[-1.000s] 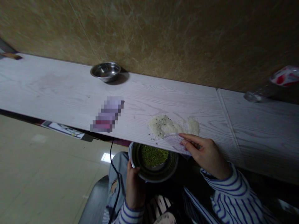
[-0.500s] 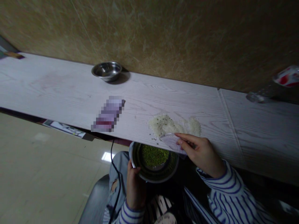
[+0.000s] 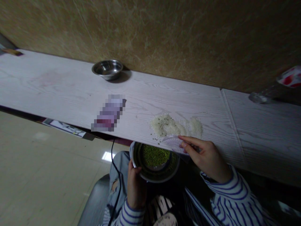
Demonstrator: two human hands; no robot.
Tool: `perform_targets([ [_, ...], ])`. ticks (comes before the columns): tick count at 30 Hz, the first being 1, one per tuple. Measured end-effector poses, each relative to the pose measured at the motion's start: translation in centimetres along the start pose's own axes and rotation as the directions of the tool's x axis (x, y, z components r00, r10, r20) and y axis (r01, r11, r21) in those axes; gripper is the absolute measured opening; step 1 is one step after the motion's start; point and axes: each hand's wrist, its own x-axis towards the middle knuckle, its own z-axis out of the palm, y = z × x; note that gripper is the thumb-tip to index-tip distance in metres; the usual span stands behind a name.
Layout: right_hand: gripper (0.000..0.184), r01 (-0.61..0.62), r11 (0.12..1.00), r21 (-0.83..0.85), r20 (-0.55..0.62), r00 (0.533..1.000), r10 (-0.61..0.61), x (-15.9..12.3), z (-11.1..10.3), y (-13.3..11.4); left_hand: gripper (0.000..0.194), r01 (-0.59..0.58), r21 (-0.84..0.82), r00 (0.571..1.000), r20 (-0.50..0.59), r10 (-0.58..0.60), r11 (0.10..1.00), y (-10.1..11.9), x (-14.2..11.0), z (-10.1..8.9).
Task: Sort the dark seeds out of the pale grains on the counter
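My left hand (image 3: 135, 182) grips the rim of a metal bowl (image 3: 155, 179) below the table's front edge. Green mung beans (image 3: 155, 155) lie inside it, with a few white grains near the beans' lower edge. Between the thumb and fingers of my right hand (image 3: 204, 153) is a clear, half-round plastic protractor (image 3: 173, 143) with fine markings. It reaches over the table edge, just above the bowl's far rim. Beyond it, a spread of white rice (image 3: 172, 126) lies on the table, dotted with dark grains mostly on its left side.
A small steel bowl (image 3: 107, 69) stands by the wall on the pale wooden table (image 3: 145, 106). Left of the rice lies a blurred-out phone-like rectangle (image 3: 109, 113). A clear bottle (image 3: 263, 95) with a red-and-white label rests at the right. A black cable (image 3: 119, 179) hangs beside my leg.
My right hand, holding the protractor, has drawn slightly right and toward me, away from the rice. My left hand keeps its hold on the bowl. The view has shifted a little.
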Motion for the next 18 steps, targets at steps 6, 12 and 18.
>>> perform_targets([
  [6,0.036,-0.005,1.000,0.016,0.021,1.000,0.004,0.30,0.28,-0.52,0.051,0.001,-0.031,0.999,-0.032,-0.002,1.000,0.05,-0.05,0.18],
  [12,0.034,0.006,1.000,-0.005,0.016,1.000,-0.006,0.13,0.31,-0.55,0.055,-0.005,-0.031,1.000,-0.009,0.004,1.000,0.05,0.08,-0.05],
  [18,0.032,0.013,1.000,-0.006,0.025,1.000,-0.013,-0.06,0.46,-0.47,0.053,-0.009,0.013,1.000,0.009,0.009,1.000,-0.15,0.15,-0.30],
])
